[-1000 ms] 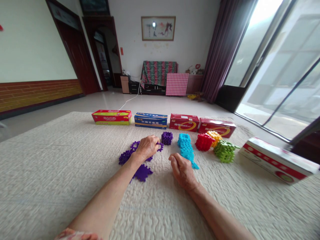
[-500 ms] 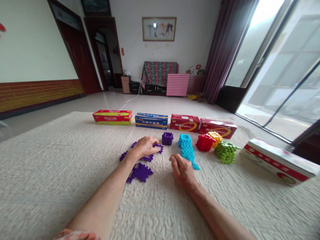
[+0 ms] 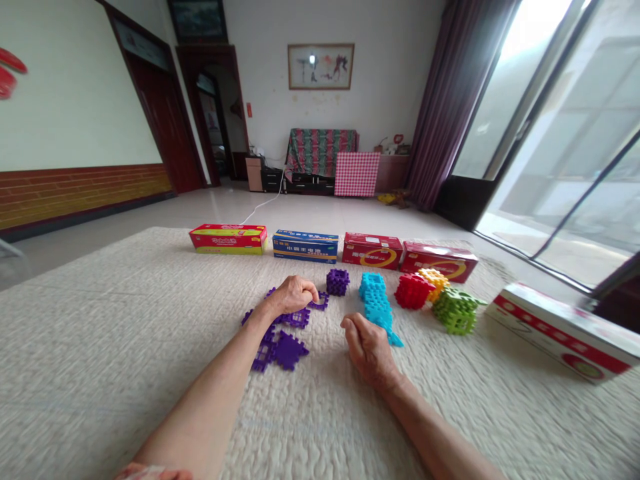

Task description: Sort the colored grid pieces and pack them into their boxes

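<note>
Fingers of my left hand (image 3: 296,294), curled tighter than a moment ago, meet the purple frame (image 3: 326,301) at their right, a pinch I cannot confirm; my right hand (image 3: 369,347) is fisted beside blue pieces (image 3: 377,310).

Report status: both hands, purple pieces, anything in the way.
Left hand at purple frame piece; grip unclear. Right hand curled beside cyan pieces. Left forearm partly hides purple pieces.

Left hand (image 3: 297,295) now curled tighter, purple lattice piece (image 3: 300,318) beneath more exposed, view tipped slightly upward
</note>
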### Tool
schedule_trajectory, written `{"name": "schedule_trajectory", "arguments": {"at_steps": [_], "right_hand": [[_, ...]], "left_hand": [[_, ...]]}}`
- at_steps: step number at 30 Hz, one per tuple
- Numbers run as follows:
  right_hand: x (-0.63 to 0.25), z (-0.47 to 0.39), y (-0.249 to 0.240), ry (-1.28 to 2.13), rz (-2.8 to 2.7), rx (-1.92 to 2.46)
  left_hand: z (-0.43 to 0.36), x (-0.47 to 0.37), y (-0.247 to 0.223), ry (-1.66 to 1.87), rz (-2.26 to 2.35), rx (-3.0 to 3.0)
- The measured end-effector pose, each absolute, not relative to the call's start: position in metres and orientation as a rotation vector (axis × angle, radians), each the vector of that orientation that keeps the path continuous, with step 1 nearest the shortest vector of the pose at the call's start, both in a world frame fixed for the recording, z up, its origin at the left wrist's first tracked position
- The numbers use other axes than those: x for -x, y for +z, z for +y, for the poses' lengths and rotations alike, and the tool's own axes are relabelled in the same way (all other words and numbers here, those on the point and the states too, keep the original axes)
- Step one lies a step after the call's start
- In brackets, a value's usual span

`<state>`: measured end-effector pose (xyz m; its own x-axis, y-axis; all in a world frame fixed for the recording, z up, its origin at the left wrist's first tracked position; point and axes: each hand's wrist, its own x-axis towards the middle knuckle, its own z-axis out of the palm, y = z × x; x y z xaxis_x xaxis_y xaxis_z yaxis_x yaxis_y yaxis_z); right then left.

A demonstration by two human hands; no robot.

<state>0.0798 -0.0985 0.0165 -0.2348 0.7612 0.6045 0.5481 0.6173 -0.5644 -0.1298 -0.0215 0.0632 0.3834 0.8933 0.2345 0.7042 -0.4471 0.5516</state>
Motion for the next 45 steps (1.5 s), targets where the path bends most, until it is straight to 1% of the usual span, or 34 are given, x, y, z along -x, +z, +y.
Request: {"name": "schedule_trajectory", "arguments": {"at_steps": [12, 14, 17, 19, 25, 28, 33, 37, 41, 45], "right_hand": [[-0.080, -0.099, 0.018, 0.294, -1.926, 1.039], [-0.079, -0.099, 0.019, 0.288, -1.926, 1.043], [-0.079, -0.099, 0.019, 0.278, -1.925, 1.045], [-0.080, -0.099, 0.018, 0.273, -1.926, 1.046], [-0.080, -0.098, 0.017, 0.284, -1.933, 1.052], [-0.079, -0.097, 0.016, 0.283, -1.936, 1.048], [-0.079, -0.097, 0.016, 0.274, -1.931, 1.045], [-0.079, -0.098, 0.017, 0.275, -1.933, 1.044], [-0.079, -0.098, 0.017, 0.269, -1.927, 1.046], [-0.079, -0.097, 0.017, 0.277, -1.929, 1.041]], "left_hand": [[-0.024, 0.132, 0.072, 0.705, 1.306, -2.224], [-0.023, 0.131, 0.070, 0.719, 1.390, -2.210], [-0.021, 0.131, 0.062, 0.703, 1.685, -2.229], [-0.019, 0.133, 0.056, 0.681, 1.794, -2.281], [-0.019, 0.134, 0.050, 0.668, 1.593, -2.524], [-0.022, 0.128, 0.049, 0.608, 1.508, -2.579], [-0.023, 0.121, 0.041, 0.447, 1.523, -2.619], [-0.022, 0.120, 0.038, 0.388, 1.525, -2.618], [-0.023, 0.120, 0.040, 0.421, 1.518, -2.627], [-0.021, 0.122, 0.046, 0.567, 1.457, -2.640]]}}
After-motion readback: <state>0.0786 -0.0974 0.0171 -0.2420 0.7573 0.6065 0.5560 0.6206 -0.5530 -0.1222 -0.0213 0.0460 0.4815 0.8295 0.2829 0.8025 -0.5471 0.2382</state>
